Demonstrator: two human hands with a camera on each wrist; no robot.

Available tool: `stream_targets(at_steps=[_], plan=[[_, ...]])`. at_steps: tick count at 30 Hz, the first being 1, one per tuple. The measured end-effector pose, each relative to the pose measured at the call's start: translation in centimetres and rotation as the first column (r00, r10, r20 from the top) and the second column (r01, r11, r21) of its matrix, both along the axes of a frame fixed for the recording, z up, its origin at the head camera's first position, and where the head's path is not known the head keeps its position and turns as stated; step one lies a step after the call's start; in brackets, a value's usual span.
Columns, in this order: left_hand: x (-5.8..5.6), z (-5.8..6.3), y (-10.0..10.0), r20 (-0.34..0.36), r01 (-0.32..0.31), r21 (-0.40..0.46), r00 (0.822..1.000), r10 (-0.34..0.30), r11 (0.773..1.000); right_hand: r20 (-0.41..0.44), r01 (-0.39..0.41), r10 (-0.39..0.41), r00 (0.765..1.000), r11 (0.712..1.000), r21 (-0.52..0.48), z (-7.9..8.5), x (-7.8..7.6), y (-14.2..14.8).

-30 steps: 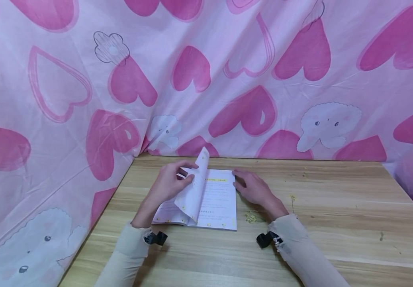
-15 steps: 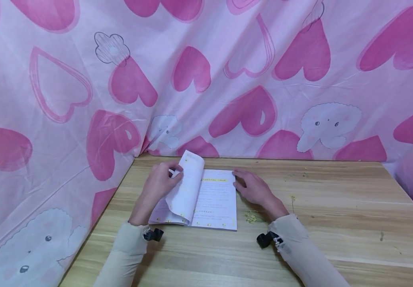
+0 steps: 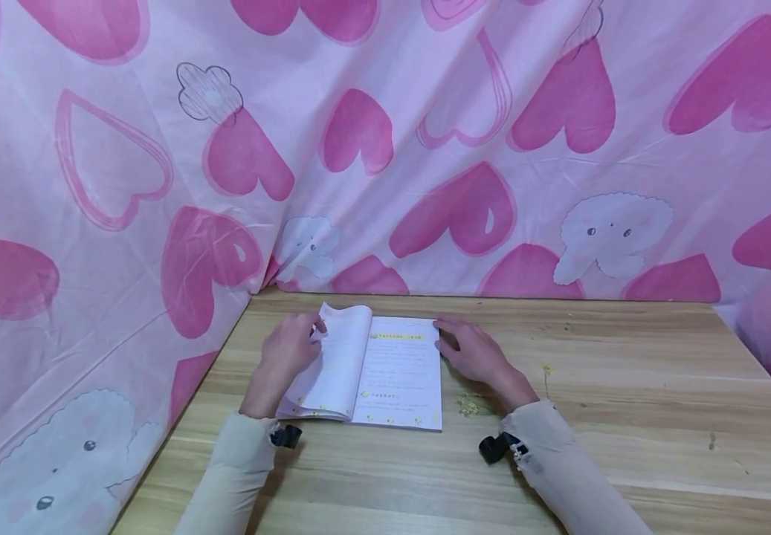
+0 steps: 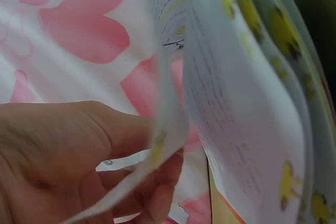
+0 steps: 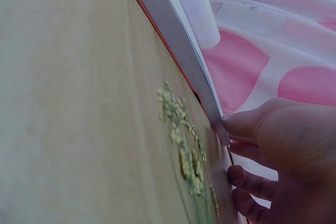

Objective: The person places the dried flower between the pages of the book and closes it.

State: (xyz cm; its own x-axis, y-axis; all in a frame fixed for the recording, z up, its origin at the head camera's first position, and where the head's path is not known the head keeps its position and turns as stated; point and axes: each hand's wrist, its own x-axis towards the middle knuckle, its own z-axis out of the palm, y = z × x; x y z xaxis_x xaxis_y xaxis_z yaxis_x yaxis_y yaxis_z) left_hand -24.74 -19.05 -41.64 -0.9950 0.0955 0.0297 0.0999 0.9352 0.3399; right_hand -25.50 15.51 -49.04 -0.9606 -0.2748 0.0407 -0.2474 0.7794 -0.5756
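An open book (image 3: 398, 375) with printed white pages and yellow decorations lies on the wooden table. My left hand (image 3: 288, 348) pinches the outer edge of a turned leaf (image 3: 340, 353), which bows over the left side of the book. In the left wrist view, the leaf's edge runs between the thumb and fingers of the left hand (image 4: 89, 161), and more pages (image 4: 247, 124) fan out beside it. At the book's upper right corner, my right hand (image 3: 475, 353) holds the edge. The right wrist view shows its thumb (image 5: 244, 124) against the page corner and fingers lower down at the table.
Yellow flower patterns (image 3: 468, 405) mark the table (image 3: 385, 483) right of the book, with another small sprig (image 3: 547, 369) farther right. A pink cloth with hearts (image 3: 452, 208) hangs behind and along the left side. Each wrist wears a small black camera (image 3: 286, 436).
My left hand has moved left and slightly down with the leaf, which has gone from standing upright to lying over the left side. More of the right page shows. My right hand has stayed put.
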Motion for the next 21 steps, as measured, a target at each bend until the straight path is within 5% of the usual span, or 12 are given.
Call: stream_targets(at_steps=[16,21], plan=[[-0.4,-1.5,-1.5,0.151,-0.038,-0.134,0.987,0.058,0.990,0.007,0.003,-0.003,1.000,1.000,-0.010,0.1,0.1,-0.1],[-0.3,-1.6,-1.3,0.143,-0.049,-0.122,0.987,0.066,0.991,0.001,0.000,0.000,1.000,1.000,-0.007,0.1,0.1,-0.1]])
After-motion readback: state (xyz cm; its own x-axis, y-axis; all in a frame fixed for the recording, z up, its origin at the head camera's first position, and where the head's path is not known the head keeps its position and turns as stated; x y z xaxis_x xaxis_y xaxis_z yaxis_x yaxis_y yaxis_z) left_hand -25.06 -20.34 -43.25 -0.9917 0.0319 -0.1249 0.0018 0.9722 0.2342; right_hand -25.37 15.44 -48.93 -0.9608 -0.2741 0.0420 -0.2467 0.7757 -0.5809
